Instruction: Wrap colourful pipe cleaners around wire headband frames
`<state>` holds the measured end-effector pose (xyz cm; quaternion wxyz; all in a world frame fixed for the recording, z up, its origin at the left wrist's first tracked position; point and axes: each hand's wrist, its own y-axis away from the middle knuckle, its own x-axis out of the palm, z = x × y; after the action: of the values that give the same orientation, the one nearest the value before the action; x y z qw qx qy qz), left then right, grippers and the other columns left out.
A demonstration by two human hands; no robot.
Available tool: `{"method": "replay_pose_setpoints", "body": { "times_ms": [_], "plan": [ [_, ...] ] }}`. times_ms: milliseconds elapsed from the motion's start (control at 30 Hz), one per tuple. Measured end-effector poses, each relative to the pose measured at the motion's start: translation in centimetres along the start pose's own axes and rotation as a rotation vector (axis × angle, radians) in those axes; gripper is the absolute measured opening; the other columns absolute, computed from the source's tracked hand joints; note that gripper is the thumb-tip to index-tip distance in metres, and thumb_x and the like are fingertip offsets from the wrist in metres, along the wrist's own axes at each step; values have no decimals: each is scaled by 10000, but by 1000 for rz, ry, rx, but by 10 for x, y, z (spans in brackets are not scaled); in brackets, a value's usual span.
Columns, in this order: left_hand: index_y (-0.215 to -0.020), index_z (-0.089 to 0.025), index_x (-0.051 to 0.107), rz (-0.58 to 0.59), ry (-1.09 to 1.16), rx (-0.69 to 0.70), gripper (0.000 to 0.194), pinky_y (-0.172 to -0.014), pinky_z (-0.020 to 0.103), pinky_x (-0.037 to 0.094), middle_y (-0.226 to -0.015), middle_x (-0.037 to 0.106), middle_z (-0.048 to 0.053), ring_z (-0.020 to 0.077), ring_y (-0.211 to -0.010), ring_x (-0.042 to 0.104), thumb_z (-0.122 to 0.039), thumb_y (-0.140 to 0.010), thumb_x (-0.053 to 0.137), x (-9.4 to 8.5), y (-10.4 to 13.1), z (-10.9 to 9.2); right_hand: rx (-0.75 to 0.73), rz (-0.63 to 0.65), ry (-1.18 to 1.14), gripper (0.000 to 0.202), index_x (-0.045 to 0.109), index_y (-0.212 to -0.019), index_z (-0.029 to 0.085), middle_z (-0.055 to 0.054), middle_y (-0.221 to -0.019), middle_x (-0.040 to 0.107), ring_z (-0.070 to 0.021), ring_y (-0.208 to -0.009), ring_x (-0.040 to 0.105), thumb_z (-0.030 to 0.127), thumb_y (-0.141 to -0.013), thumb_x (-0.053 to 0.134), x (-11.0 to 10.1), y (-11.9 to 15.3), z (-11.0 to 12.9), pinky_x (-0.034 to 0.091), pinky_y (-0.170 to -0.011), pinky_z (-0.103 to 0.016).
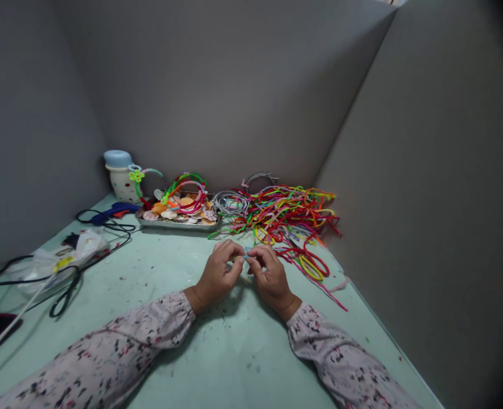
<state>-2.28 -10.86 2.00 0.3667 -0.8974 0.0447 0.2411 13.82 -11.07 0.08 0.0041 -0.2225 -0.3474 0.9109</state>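
Note:
My left hand and my right hand meet above the middle of the table, fingertips pinched close together. Between them shows a short bit of light blue pipe cleaner, with both hands closed on it. Fingers cover most of it, so its full shape is hidden. Just beyond my right hand spreads a tangled pile of coloured pipe cleaners, mostly red, green, yellow and pink. Red and yellow loops lie at its near edge.
Behind my hands, a metal tray holds seashells and pipe-cleaner-wrapped hoops. Grey wire coils lie beside it. At left are a lidded cup, a blue glue gun, a plastic bag and black cables. Grey partitions enclose the table.

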Motion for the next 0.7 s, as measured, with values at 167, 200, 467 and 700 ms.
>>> {"method": "replay_pose_setpoints", "body": {
  "times_ms": [167, 200, 467, 700],
  "plan": [
    [-837, -197, 528, 15, -26, 1, 64, -784, 339, 398, -805, 564, 28, 186, -805, 520, -190, -869, 473, 0, 0, 0, 18, 32, -16, 78, 554, -931, 214, -26, -881, 524, -128, -651, 554, 239, -935, 481, 0, 1, 2, 490, -604, -266],
    [-836, -198, 528, 17, -28, 1, 63, -783, 341, 399, -805, 566, 29, 189, -809, 521, -191, -867, 473, -1, 0, 0, 18, 32, -21, 76, 553, -928, 214, -25, -877, 523, -128, -651, 553, 241, -935, 482, 0, 1, 2, 489, -603, -265],
    [-842, -194, 529, 4, -30, 12, 61, -792, 339, 396, -811, 569, 29, 186, -811, 517, -189, -867, 474, 0, -1, 0, 7, 14, -15, 108, 568, -1001, 214, -39, -907, 549, -148, -719, 570, 250, -928, 498, 1, 1, -2, 485, -626, -269],
    [-839, -190, 534, 16, -46, 14, 67, -796, 342, 393, -808, 568, 32, 188, -810, 516, -181, -862, 472, 0, -1, 0, 2, 34, -1, 106, 570, -953, 206, -44, -886, 553, -158, -741, 570, 261, -939, 480, 0, 1, 0, 485, -638, -277]
  ]
}}
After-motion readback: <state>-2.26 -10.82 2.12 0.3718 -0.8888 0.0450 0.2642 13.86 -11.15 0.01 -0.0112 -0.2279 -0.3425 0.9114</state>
